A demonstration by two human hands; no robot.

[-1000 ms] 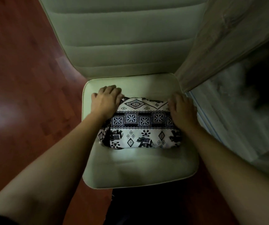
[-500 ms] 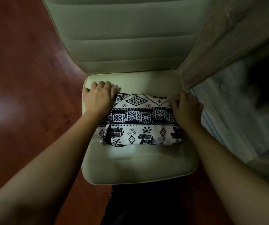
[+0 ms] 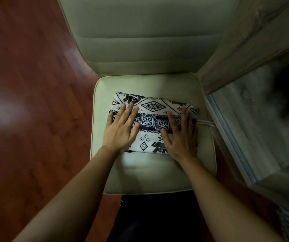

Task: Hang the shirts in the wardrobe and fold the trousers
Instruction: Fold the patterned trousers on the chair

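Black-and-white printed trousers (image 3: 153,119) lie folded into a compact rectangle in the middle of the pale chair seat (image 3: 150,173), a flat, firm place to press a fold. The left hand (image 3: 121,129) and right hand (image 3: 179,137) rest flat on top, fingers spread and gripping nothing, apart at either end, likely smoothing the bundle so it holds. A white cord (image 3: 205,123), possibly the drawstring, pokes out at the right edge.
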